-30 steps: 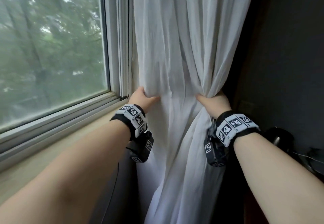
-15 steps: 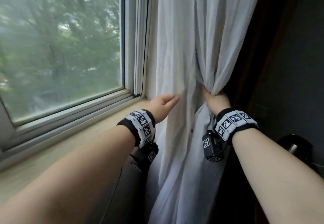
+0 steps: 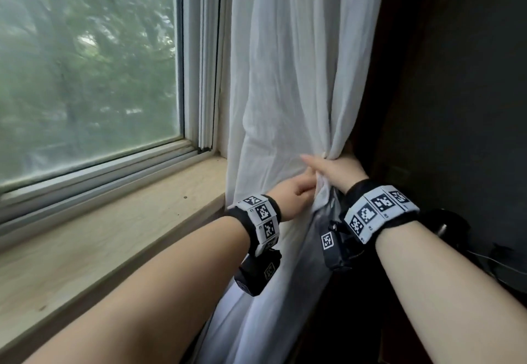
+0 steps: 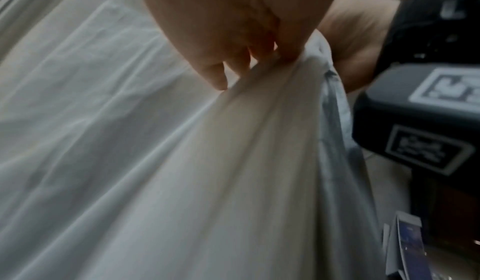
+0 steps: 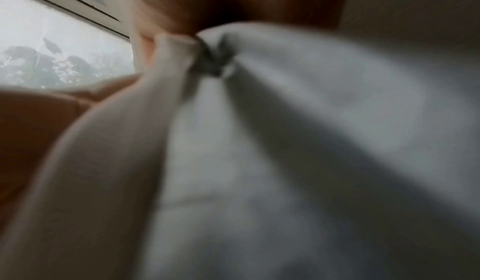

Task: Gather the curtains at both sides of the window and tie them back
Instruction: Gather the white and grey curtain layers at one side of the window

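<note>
The white curtain [image 3: 288,84] hangs at the right side of the window [image 3: 85,72], its folds drawn in to a narrow waist level with the sill [image 3: 119,226]. My right hand [image 3: 339,168] grips that waist from the right, fingers wrapped round the bunched cloth, with one finger lying straight across the front of the fabric toward the left. The right wrist view confirms cloth pinched tight under my right hand [image 5: 197,6], though it is blurred. My left hand [image 3: 296,192] sits just below and to the left of the right one, touching it. Its fingers [image 4: 233,58] are curled, their tips pinching a ridge of gathered folds of the curtain [image 4: 182,161]. Below both hands the cloth falls loose and fans out toward the near edge. A dark wall [image 3: 456,78] stands to the right of the curtain. Blurred green trees show through the glass.
</note>
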